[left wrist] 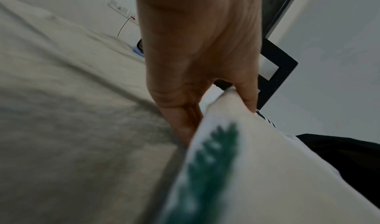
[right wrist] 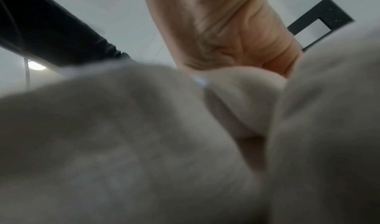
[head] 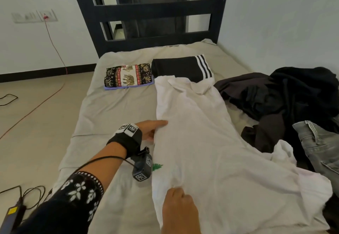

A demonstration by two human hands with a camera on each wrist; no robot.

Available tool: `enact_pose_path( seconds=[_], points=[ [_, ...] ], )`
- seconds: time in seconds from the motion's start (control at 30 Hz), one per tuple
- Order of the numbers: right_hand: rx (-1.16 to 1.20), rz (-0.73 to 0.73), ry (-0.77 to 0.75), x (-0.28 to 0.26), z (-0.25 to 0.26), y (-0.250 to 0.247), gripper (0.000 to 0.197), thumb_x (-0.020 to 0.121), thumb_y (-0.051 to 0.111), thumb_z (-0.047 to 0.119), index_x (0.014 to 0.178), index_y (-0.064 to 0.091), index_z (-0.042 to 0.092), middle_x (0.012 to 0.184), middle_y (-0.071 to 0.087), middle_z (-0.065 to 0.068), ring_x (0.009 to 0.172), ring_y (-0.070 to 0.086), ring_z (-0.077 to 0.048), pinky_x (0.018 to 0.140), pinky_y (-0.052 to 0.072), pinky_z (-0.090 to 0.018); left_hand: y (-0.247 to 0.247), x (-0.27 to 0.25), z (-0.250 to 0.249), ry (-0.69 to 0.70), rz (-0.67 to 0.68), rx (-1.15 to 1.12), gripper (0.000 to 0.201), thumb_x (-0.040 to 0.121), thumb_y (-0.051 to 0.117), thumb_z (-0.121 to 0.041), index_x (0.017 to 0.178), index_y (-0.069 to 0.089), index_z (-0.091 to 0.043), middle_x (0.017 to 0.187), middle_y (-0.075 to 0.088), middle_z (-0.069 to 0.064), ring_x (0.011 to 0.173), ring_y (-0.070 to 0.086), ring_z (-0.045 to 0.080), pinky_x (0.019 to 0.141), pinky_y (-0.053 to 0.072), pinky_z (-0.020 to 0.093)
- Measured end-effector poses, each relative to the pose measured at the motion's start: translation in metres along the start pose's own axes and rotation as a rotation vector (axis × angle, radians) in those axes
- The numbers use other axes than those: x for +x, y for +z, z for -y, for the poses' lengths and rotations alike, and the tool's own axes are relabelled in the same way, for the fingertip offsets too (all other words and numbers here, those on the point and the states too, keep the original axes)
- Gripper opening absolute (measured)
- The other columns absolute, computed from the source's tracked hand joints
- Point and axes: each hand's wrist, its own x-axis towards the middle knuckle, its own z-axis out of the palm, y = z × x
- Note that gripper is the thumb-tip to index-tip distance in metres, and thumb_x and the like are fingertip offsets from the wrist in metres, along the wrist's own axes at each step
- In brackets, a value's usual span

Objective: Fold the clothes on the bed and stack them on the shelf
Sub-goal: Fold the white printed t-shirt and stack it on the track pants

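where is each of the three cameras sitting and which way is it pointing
Head: worn on the head, looking forward and down the bed toward the dark headboard; shows the left hand, its sleeve, and the right hand on the white shirt.
Left wrist: looks along the left hand, whose fingers pinch the white shirt's edge.
Right wrist: low, blurred, looks up along the right hand gripping white shirt fabric.
Shared: all three show the shirt and headboard.
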Motion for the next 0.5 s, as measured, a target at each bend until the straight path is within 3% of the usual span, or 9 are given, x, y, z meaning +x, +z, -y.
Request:
enact_pose_path(
  seconds=[0.07, 0.1, 0.17, 0.27, 0.33, 0.43, 0.5],
  points=[
    [-0.128, -0.152, -0.048, 0.005, -0.005, -0.003, 0.029, 0.060, 0.039, 0.005, 0.035, 0.053, 0.007, 0.034, 0.037, -0.006, 0.022, 0.034, -0.018, 0.030, 0.023, -0.014, 0.004, 0.016, -0.009, 0.009, -0.040, -0.095, 0.047, 0.089, 0.066, -0.034, 0.125, 0.054, -0.004, 0.110, 0.066, 0.012, 0.085, 0.062, 0.023, 0.071, 0.050, 0.033],
    [-0.107, -0.237, -0.037, 0.006, -0.006, -0.011, 0.033, 0.061, 0.033, 0.004, 0.032, 0.049, 0.011, 0.033, 0.035, -0.002, 0.021, 0.032, -0.014, 0.033, 0.017, -0.013, 0.005, 0.024, -0.013, 0.022, -0.077, -0.103, 0.052, 0.087, 0.069, -0.034, 0.126, 0.053, -0.003, 0.116, 0.065, 0.015, 0.086, 0.063, 0.025, 0.073, 0.050, 0.034],
    [-0.061, -0.323, -0.045, 0.011, -0.007, -0.004, 0.035, 0.062, 0.033, 0.006, 0.032, 0.046, 0.016, 0.032, 0.032, 0.000, 0.020, 0.030, -0.013, 0.037, 0.011, -0.014, 0.006, 0.036, -0.018, 0.065, -0.158, -0.067, 0.052, 0.087, 0.070, -0.031, 0.125, 0.054, 0.000, 0.119, 0.064, 0.018, 0.090, 0.063, 0.029, 0.076, 0.050, 0.036],
    [-0.124, -0.445, -0.133, 0.012, -0.006, 0.006, 0.034, 0.061, 0.034, 0.010, 0.032, 0.049, 0.021, 0.030, 0.031, 0.001, 0.018, 0.029, -0.013, 0.034, 0.014, -0.012, 0.001, 0.056, -0.022, 0.074, -0.197, -0.016, 0.051, 0.085, 0.068, -0.030, 0.125, 0.055, -0.001, 0.119, 0.063, 0.020, 0.106, 0.062, 0.038, 0.095, 0.050, 0.045],
    [-0.123, -0.494, -0.159, 0.013, -0.002, 0.006, 0.034, 0.059, 0.032, 0.011, 0.031, 0.048, 0.023, 0.030, 0.031, 0.002, 0.018, 0.028, -0.012, 0.037, 0.011, -0.013, -0.012, 0.078, -0.019, 0.069, -0.238, -0.019, 0.057, 0.078, 0.066, -0.032, 0.126, 0.054, -0.003, 0.119, 0.062, 0.020, 0.108, 0.059, 0.040, 0.099, 0.047, 0.046],
    [-0.140, -0.458, -0.197, 0.008, 0.008, 0.004, 0.029, 0.056, 0.033, 0.019, 0.031, 0.047, 0.023, 0.030, 0.031, 0.004, 0.019, 0.029, -0.010, 0.047, 0.006, -0.018, -0.027, 0.075, -0.011, 0.048, -0.333, -0.031, 0.051, 0.083, 0.060, -0.025, 0.126, 0.053, 0.002, 0.119, 0.060, 0.025, 0.108, 0.058, 0.042, 0.098, 0.046, 0.044],
    [-0.152, -0.398, -0.218, 0.002, 0.016, 0.005, 0.023, 0.052, 0.037, 0.026, 0.032, 0.047, 0.022, 0.030, 0.032, 0.005, 0.019, 0.030, -0.010, 0.048, 0.006, -0.019, -0.039, 0.066, -0.002, 0.037, -0.405, -0.009, 0.049, 0.087, 0.058, -0.020, 0.128, 0.051, 0.006, 0.124, 0.057, 0.029, 0.114, 0.055, 0.045, 0.099, 0.046, 0.045]
  ],
)
